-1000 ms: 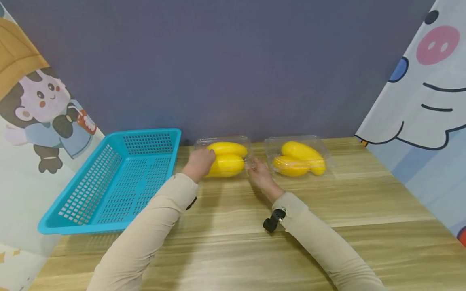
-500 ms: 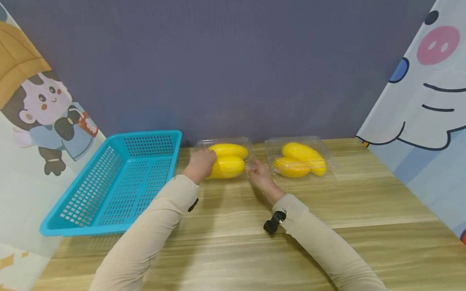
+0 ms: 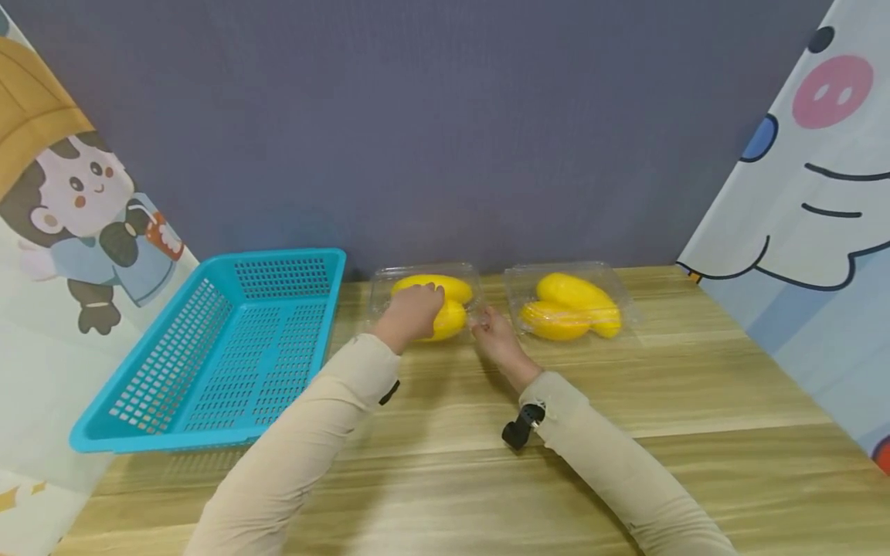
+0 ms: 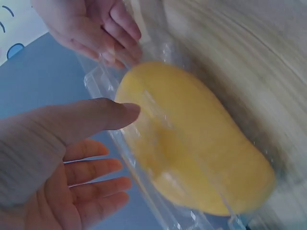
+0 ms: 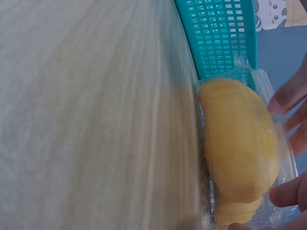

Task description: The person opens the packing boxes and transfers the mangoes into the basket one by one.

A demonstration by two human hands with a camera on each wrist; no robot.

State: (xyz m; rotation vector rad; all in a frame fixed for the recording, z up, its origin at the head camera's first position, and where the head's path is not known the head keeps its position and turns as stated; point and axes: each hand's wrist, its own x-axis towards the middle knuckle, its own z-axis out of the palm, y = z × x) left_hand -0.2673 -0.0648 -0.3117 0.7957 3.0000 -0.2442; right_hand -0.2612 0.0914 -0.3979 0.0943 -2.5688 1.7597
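Note:
Two yellow mangoes (image 3: pixel 448 318) lie in a clear plastic clamshell box (image 3: pixel 381 281) near the back of the table. My left hand (image 3: pixel 416 310) is over the front left part of this box and covers some of the front mango. In the left wrist view its thumb reaches across the clear plastic, and its fingers extend along the far side. At the box's right end, my right hand (image 3: pixel 497 337) pinches the plastic edge between thumb and fingers. Clear plastic lies over the mango (image 4: pixel 192 139) in the left wrist view.
A second clear box (image 3: pixel 518 282) with yellow mangoes (image 3: pixel 573 297) stands just right of my right hand. To the left is a blue perforated basket (image 3: pixel 323 324). The wooden table (image 3: pixel 445 463) meets a grey-blue wall (image 3: pixel 445 139) behind the boxes.
My left hand has moved right, from the box's left end to over the front mango. The right hand stays at the right edge. Both boxes and the basket keep their places.

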